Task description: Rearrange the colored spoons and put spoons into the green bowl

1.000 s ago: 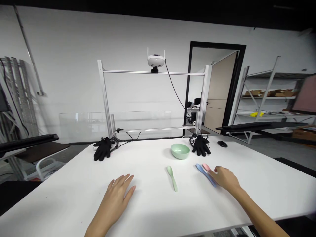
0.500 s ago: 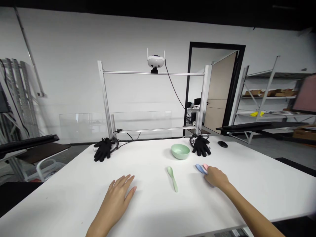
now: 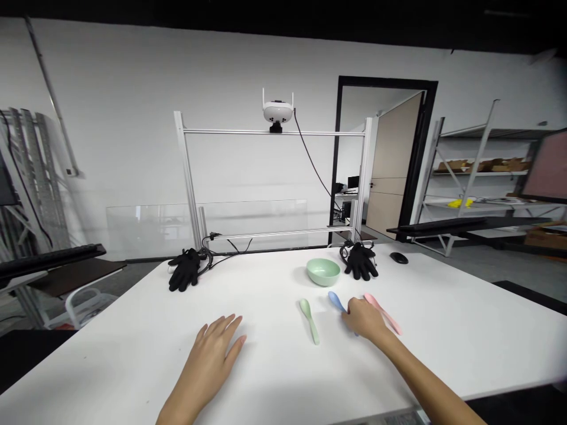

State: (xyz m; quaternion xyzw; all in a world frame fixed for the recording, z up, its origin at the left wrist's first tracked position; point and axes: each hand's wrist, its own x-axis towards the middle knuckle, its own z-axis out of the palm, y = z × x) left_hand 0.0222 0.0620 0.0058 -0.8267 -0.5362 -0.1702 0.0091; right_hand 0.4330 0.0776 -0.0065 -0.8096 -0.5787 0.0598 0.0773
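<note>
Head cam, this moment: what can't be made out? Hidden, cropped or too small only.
Head view, the only one:
Blue plastic spoon: middle hidden by the right hand, so any grip cannot be told.
Left forearm and right forearm: cut off by the bottom edge.
Yellow object on the metal shelving: too small to identify.
Equipment beyond the doorway: too small and distant to identify.

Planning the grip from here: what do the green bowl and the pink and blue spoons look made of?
The green bowl looks like moulded plastic with a matte finish: an even pastel colour and a soft sheen, though ceramic can't be ruled out. The pink spoon and blue spoon seem the same plastic, smooth and opaque, with no metal glint.
</note>
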